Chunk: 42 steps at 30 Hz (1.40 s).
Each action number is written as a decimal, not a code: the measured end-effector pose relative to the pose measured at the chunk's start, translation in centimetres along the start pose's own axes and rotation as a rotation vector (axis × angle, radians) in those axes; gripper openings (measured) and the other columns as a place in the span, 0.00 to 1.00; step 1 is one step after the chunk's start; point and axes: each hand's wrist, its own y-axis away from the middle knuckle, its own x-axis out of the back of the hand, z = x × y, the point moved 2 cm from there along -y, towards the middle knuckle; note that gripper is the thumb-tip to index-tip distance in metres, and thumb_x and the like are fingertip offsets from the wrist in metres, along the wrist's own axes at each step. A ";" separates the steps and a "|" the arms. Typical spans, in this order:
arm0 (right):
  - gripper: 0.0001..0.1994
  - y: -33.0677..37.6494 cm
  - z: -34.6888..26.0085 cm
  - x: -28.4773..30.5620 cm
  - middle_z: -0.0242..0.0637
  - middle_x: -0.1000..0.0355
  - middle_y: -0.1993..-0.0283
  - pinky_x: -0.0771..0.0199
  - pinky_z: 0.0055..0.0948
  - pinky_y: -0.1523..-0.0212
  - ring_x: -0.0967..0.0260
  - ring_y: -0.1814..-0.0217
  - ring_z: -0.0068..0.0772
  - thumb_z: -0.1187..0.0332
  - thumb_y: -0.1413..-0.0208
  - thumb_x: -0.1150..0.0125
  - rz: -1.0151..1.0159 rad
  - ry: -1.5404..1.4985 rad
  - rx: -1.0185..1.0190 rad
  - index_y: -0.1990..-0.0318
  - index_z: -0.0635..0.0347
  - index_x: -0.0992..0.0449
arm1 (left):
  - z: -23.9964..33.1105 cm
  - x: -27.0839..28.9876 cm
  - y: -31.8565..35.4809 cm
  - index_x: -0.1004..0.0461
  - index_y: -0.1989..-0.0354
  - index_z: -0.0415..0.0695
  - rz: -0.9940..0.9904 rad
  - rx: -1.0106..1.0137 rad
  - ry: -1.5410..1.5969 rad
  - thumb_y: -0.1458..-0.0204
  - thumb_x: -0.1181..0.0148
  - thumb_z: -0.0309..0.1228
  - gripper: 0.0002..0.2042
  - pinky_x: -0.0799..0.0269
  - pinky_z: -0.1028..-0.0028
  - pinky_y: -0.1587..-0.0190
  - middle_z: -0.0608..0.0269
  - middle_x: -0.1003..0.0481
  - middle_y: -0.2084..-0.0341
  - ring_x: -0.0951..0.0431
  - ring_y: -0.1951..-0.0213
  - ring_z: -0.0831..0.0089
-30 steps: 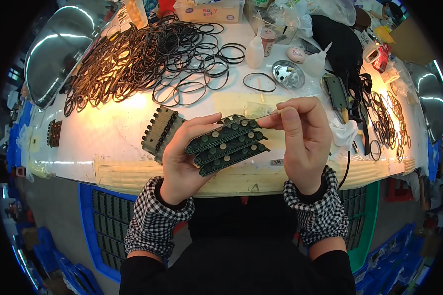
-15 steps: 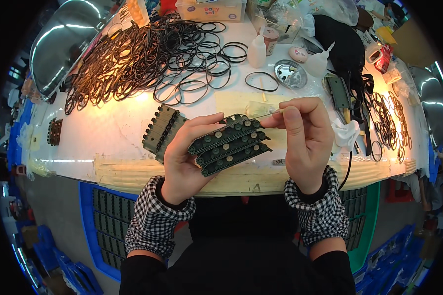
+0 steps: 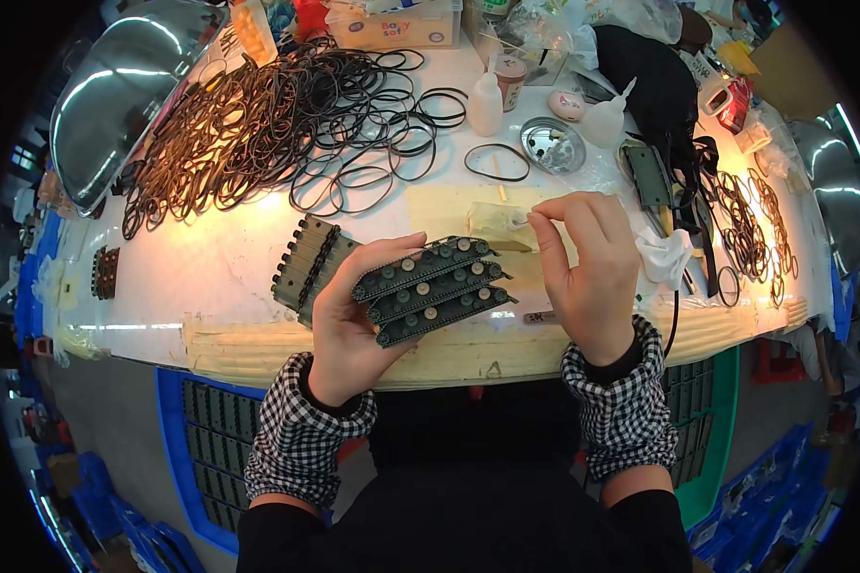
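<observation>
My left hand (image 3: 342, 329) is wrapped round a stack of three dark green toy-tank track pieces (image 3: 428, 289), tilted up to the right, with rows of small round wheels, some tan, facing me. My right hand (image 3: 594, 272) is apart from the stack, its thumb and forefinger pinched together over a small pale packet or pad (image 3: 500, 222) on the table. A thin stick shows in those fingers in the earlier frame; now it is barely visible against the pale packet. Beside my left hand, more green track pieces (image 3: 306, 263) stand together on the table.
A tangled heap of black rubber loops (image 3: 287, 124) covers the back left. Behind the packet are a single loop (image 3: 497, 162), a metal dish (image 3: 552, 145) and white squeeze bottles (image 3: 485, 105). Lower down stand a blue crate (image 3: 174, 420) and a green crate (image 3: 721, 420).
My right hand has drawn the thin stick away from the top track piece and brought its fingertips over the pale packet. My left hand keeps hold of the stack, shifted slightly left and down.
</observation>
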 end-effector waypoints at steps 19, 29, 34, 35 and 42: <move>0.05 2.0 -2.3 -0.4 0.39 0.26 0.64 0.23 0.22 0.57 0.23 0.62 0.26 0.75 0.35 0.49 0.081 -0.917 -0.381 0.59 0.69 0.32 | 0.2 0.1 -0.1 0.31 0.46 0.38 -0.033 0.008 -0.048 0.58 0.28 0.21 0.28 0.31 0.66 0.41 0.48 0.31 0.44 0.28 0.43 0.62; 0.04 1.8 -2.5 -0.3 0.39 0.26 0.64 0.24 0.21 0.58 0.24 0.61 0.25 0.75 0.35 0.48 0.158 -0.973 -0.419 0.60 0.69 0.31 | 0.1 0.2 0.0 0.31 0.46 0.37 -0.027 -0.001 -0.046 0.60 0.28 0.21 0.29 0.32 0.65 0.41 0.48 0.30 0.44 0.28 0.43 0.62; 0.02 1.2 -0.1 0.5 0.39 0.27 0.66 0.28 0.28 0.64 0.28 0.65 0.32 0.78 0.42 0.42 0.194 -0.317 -0.173 0.63 0.67 0.28 | 0.1 0.2 0.0 0.30 0.46 0.37 -0.024 0.008 -0.043 0.61 0.29 0.20 0.29 0.32 0.65 0.40 0.47 0.30 0.44 0.29 0.43 0.61; 0.03 0.9 0.1 0.3 0.39 0.27 0.66 0.29 0.30 0.64 0.29 0.66 0.35 0.78 0.44 0.41 0.154 -0.182 -0.095 0.64 0.66 0.28 | 0.1 0.2 0.0 0.30 0.46 0.37 -0.020 0.006 -0.043 0.61 0.29 0.20 0.29 0.32 0.65 0.40 0.47 0.30 0.44 0.29 0.43 0.61; 0.05 0.7 -0.2 0.9 0.38 0.28 0.66 0.32 0.34 0.65 0.32 0.65 0.43 0.78 0.49 0.37 0.222 -0.039 0.005 0.65 0.63 0.26 | 0.1 0.1 0.0 0.31 0.46 0.37 -0.019 0.002 -0.055 0.61 0.30 0.20 0.29 0.32 0.65 0.40 0.48 0.31 0.44 0.29 0.43 0.62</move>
